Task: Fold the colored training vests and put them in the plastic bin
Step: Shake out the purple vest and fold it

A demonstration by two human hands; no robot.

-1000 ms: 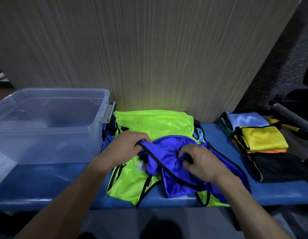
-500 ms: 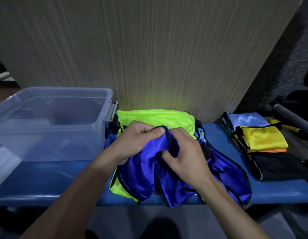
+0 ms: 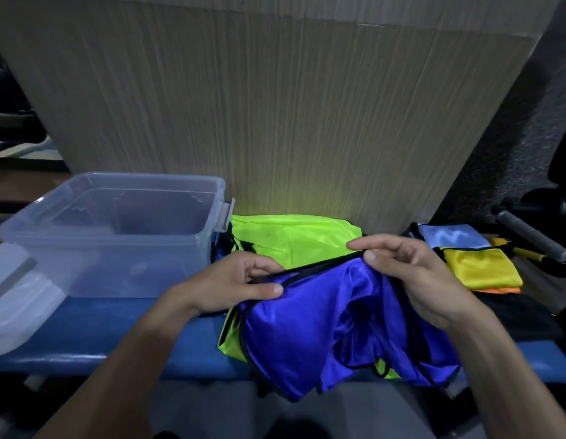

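A blue vest [image 3: 323, 324] with black trim hangs crumpled over the front edge of the blue bench. My left hand [image 3: 240, 283] pinches its black-trimmed top edge between thumb and fingers. My right hand [image 3: 411, 274] pinches the same edge further right, so the edge is stretched between both hands. Under it lies a neon yellow-green vest [image 3: 291, 239], spread flat. The clear plastic bin [image 3: 193, 245] stands open on the bench to the left, with nothing visible inside.
A stack of folded vests sits at the right: light blue [image 3: 449, 237], yellow [image 3: 478, 267], orange [image 3: 497, 290], black [image 3: 513, 318]. The bin's lid [image 3: 18, 299] lies at far left. A wood-grain panel [image 3: 275, 106] rises behind the bench [image 3: 117, 331]. Dark tools [image 3: 529, 236] lie far right.
My hands, close together on the bunched blue vest before, have moved apart along its trimmed edge. The vest has opened out and hangs lower over the bench front.
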